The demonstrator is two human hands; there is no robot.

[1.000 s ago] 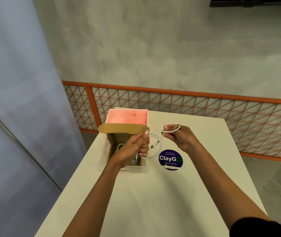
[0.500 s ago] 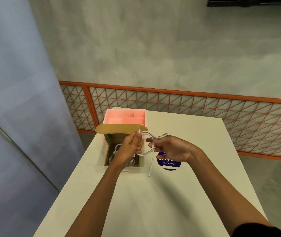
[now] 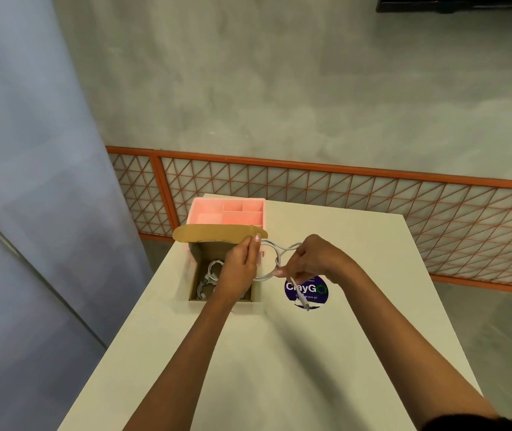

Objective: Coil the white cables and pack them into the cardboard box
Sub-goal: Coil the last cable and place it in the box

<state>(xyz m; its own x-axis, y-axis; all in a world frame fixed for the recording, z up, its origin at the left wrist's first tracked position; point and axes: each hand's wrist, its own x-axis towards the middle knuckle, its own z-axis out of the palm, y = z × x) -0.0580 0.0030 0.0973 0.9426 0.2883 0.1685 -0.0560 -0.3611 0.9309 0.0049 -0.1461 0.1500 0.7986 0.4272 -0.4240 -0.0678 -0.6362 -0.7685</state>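
The left hand [image 3: 240, 265] and right hand [image 3: 314, 259] each pinch a looped white cable [image 3: 265, 277] above the pale desk [image 3: 279, 353], just right of the open cardboard box [image 3: 194, 269]; concrete wall [image 3: 279, 88] and orange railing [image 3: 342, 169] beyond.

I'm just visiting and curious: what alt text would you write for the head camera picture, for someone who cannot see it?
A left hand and a right hand hold a white cable in a loop over a cream table, beside an open cardboard box with coiled cables inside. A pink tray stands behind the box.
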